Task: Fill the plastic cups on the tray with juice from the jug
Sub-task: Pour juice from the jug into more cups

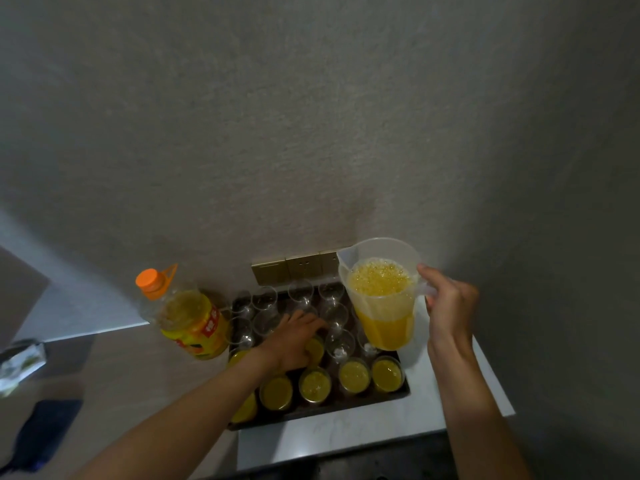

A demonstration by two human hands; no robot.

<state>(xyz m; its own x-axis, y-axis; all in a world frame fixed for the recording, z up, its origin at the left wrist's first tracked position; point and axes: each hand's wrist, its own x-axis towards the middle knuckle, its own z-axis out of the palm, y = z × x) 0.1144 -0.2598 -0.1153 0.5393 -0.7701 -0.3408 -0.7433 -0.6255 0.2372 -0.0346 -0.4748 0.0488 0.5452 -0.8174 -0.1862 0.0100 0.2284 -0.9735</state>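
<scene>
Cups crowd the tray — near row full, far ones empty. Left hand wraps a part-filled cup, likely to steady it. Right hand, fingers closed on the handle, holds the jug upright above — not pouring yet.

It looks like a home kitchen or pantry corner, though the light is dim: a pale marble-like counter against a grey textured wall, gold wall sockets at the far side, and a large orange-capped juice bottle at left.
</scene>
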